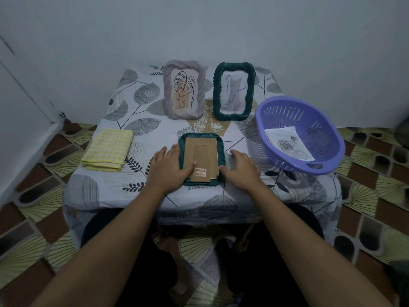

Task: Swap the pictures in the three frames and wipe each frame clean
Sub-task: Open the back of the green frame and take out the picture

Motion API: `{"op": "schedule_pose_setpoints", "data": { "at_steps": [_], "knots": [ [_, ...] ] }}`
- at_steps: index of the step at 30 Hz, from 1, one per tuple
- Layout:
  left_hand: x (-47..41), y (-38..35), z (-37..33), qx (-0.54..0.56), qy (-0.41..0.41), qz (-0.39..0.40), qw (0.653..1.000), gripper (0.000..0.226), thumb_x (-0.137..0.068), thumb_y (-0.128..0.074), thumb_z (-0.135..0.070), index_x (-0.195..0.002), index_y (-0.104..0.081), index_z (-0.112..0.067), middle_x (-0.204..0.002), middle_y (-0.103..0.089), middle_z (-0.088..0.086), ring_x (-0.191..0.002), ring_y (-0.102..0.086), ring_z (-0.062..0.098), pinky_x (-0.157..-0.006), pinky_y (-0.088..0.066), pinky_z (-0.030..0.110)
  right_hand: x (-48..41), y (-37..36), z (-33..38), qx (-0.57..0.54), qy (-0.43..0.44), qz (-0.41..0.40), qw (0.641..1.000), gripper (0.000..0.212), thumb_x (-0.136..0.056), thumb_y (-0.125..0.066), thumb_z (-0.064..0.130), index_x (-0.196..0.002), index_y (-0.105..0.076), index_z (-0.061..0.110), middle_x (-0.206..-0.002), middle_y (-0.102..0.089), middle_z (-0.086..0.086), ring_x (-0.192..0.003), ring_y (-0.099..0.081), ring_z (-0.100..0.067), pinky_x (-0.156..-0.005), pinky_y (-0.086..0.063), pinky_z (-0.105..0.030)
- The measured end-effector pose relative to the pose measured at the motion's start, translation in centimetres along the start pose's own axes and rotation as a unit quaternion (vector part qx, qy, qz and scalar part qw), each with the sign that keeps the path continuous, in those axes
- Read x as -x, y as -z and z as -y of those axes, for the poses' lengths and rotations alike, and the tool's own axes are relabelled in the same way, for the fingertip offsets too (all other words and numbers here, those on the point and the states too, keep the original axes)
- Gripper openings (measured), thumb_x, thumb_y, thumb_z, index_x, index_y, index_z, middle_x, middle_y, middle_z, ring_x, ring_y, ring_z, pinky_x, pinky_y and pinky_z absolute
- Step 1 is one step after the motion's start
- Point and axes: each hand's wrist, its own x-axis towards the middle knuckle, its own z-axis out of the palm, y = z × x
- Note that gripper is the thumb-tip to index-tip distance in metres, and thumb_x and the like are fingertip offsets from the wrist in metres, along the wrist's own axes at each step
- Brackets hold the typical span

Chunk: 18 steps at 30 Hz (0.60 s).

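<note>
I am sitting at a small table draped in a leaf-printed cloth, pushed against a pale wall, with patterned tiles on the floor around it. The dark green frame I am working on is lying face down near the front edge of the table, its brown cardboard backing facing up. My left hand is resting over the frame's left rim, the fingers lying straight and slightly spread while the thumb is pressing on the backing beside a barcode sticker. My right hand is sitting on the table just beside the frame's right rim, fingers loosely spread and holding nothing, the thumb touching the lower right corner. Behind, two more frames are standing upright side by side: a lilac-grey frame with a leaf drawing and a second green frame with a cat picture. A folded yellow cloth is lying to the left. To the right, a purple basket is holding a rose picture.
</note>
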Motion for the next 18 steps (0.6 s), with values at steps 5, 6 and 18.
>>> {"op": "schedule_pose_setpoints", "data": {
  "at_steps": [5,6,18],
  "knots": [
    [0.1,0.1,-0.1,0.002,0.000,-0.008,1.000,0.085,-0.094,-0.035,-0.069,-0.157,-0.020,-0.014,-0.163,-0.027,0.004,-0.150,-0.018,0.030,-0.122,-0.012,0.048,1.2,0.0,-0.1,0.095,0.038,0.044,0.994,0.074,-0.088,-0.058,0.062,-0.149,-0.038,0.026,-0.155,-0.034,0.001,-0.139,-0.027,-0.027,-0.107,-0.025,-0.046],
    [0.1,0.1,-0.1,0.004,0.001,-0.009,1.000,0.085,-0.094,-0.035,-0.069,-0.157,-0.021,-0.015,-0.162,-0.028,0.004,-0.150,-0.018,0.030,-0.122,-0.012,0.048,1.3,-0.1,-0.2,0.098,0.041,0.039,0.994,0.075,-0.088,-0.058,0.063,-0.150,-0.037,0.026,-0.156,-0.033,0.002,-0.139,-0.027,-0.027,-0.107,-0.025,-0.046],
    [0.2,0.2,-0.2,0.018,0.003,-0.011,1.000,0.083,-0.094,-0.037,-0.068,-0.157,-0.023,-0.016,-0.162,-0.028,0.004,-0.150,-0.019,0.030,-0.122,-0.013,0.048,1.5,-1.2,0.1,0.062,0.014,0.011,0.998,0.055,-0.091,-0.050,0.053,-0.139,-0.040,0.028,-0.146,-0.037,0.003,-0.132,-0.029,-0.022,-0.101,-0.023,-0.043]
  ]
}}
